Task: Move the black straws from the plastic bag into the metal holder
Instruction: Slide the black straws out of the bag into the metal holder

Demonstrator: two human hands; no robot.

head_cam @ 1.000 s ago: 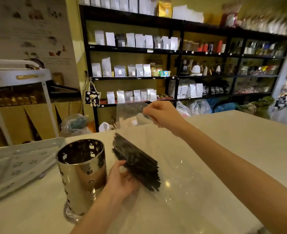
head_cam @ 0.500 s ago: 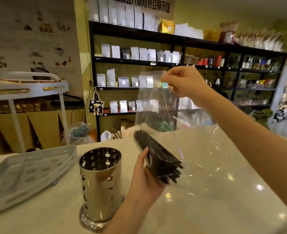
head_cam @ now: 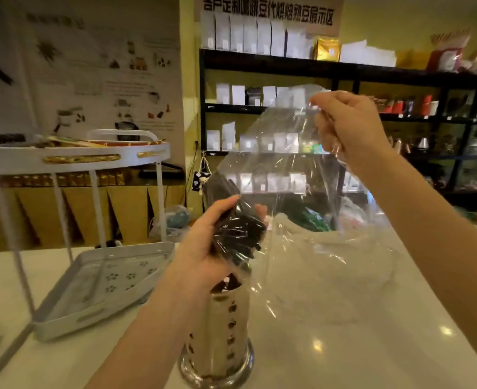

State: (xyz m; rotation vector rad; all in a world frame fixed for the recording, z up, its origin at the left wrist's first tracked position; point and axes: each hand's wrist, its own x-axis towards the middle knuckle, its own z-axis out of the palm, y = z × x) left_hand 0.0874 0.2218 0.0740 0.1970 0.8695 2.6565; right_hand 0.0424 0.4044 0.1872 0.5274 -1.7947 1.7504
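Observation:
A bundle of black straws (head_cam: pixel 238 233) sits inside a clear plastic bag (head_cam: pixel 290 175), held in the air. My left hand (head_cam: pixel 203 242) grips the bundle through the plastic, just above the metal holder (head_cam: pixel 226 327). The holder is a shiny perforated cylinder standing on the white counter, its mouth partly hidden by my left hand and the bag. My right hand (head_cam: pixel 349 127) pinches the bag's upper end, raised high to the right. Loose plastic hangs down between both hands.
A white perforated tray (head_cam: pixel 102 282) lies on the counter at left, beneath a white cart shelf (head_cam: pixel 71 155) on thin legs. Black shelves (head_cam: pixel 343 113) with packets and jars line the back wall. The white counter (head_cam: pixel 357 318) stretches to the right.
Both hands have lifted the bag. My left hand carried the straw bundle from beside the holder to above its mouth, and my right hand rose higher with the bag's end.

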